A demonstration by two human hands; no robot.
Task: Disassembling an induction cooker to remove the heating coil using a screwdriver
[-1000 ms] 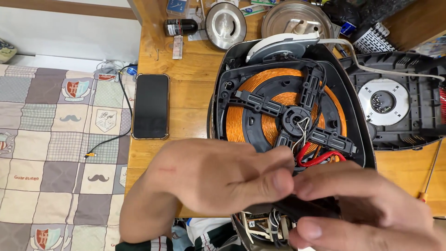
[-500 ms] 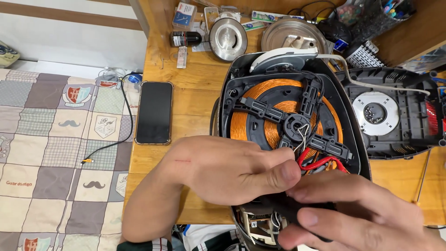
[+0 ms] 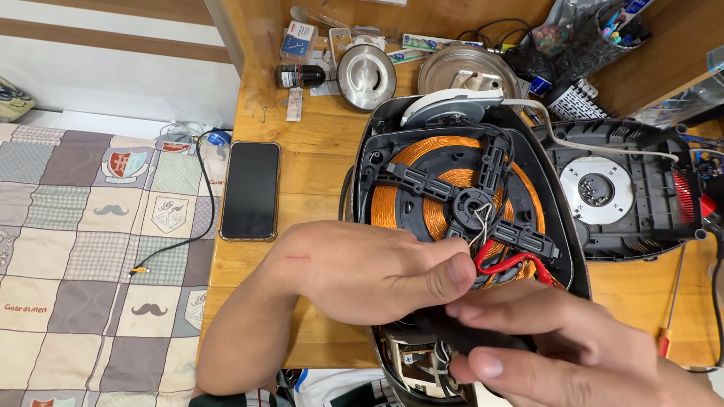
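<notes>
— Two hands on the open black-cased copper induction coil unit (image 3: pixel 464 196)?
— Yes, still: left hand (image 3: pixel 369 271) and right hand (image 3: pixel 558 339) pinch a dark part (identity unclear) at its near edge; camera moved closer.

I note a dark phone (image 3: pixel 250 190) lying flat on the wooden surface (image 3: pixel 317 162), left side. At the far edge: a small bottle (image 3: pixel 299 76), two round metal lids (image 3: pixel 366 74). A patchwork quilt (image 3: pixel 83 249) lies left, a black cable (image 3: pixel 197 218) across it.
</notes>
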